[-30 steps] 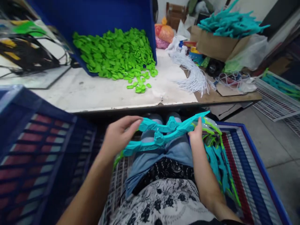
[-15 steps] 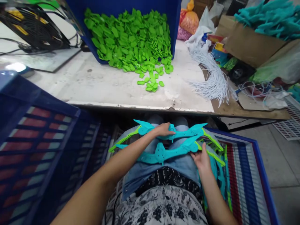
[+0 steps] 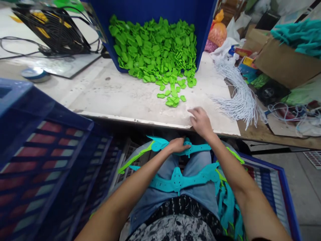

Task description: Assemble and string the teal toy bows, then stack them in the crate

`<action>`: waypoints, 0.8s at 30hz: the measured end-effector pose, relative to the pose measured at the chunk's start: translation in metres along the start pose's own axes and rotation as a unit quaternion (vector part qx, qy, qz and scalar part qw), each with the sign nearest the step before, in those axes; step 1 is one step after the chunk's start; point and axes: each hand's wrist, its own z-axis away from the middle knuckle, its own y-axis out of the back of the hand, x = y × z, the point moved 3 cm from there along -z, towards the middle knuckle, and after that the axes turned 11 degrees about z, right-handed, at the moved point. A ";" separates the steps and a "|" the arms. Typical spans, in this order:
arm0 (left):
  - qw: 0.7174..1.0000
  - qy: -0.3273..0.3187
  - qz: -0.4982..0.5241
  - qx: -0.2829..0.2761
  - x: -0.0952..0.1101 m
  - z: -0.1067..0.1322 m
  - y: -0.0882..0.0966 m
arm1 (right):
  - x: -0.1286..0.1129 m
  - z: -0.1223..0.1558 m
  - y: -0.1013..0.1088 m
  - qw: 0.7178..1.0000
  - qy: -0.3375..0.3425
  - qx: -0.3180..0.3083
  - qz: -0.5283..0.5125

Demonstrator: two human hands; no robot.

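My left hand (image 3: 179, 145) is closed around the middle of a turquoise plastic toy bow (image 3: 199, 147) with lime-green limbs, held above my knees. Closer to my body, a second turquoise toy bow (image 3: 193, 181) lies across my thighs. My right hand (image 3: 200, 121) is over the front edge of the table, its index finger stretched out and nothing visible in it; its fingers are slightly blurred. Just beyond and left of it lie a few loose green plastic pieces (image 3: 173, 101). They have spilled from a heap of green pieces (image 3: 155, 47) in a tipped blue bin (image 3: 120, 10).
Blue crates stand on both sides: a tall crate (image 3: 47, 110) at left and a crate (image 3: 288, 194) with more bows at right. White cords (image 3: 235, 97), a cardboard box (image 3: 283, 60) of turquoise parts, a black fan (image 3: 57, 31) and a tape roll (image 3: 35, 74) are on the table (image 3: 100, 97).
My right hand has left the right end of the bows and moved up and forward over the table edge. My left hand keeps its hold; the view has shifted slightly.
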 end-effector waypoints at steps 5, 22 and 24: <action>1.000 0.003 0.012 0.009 -0.005 0.004 0.001 | -0.011 -0.098 -0.053 0.988 0.118 -0.021 0.094; 0.976 -0.137 -0.131 0.102 0.006 0.030 -0.017 | 0.029 0.142 -0.018 0.858 -0.287 -0.036 -0.425; 0.968 -0.123 -0.183 0.117 0.010 0.037 -0.027 | 0.031 0.166 -0.028 0.813 -0.338 -0.036 -0.472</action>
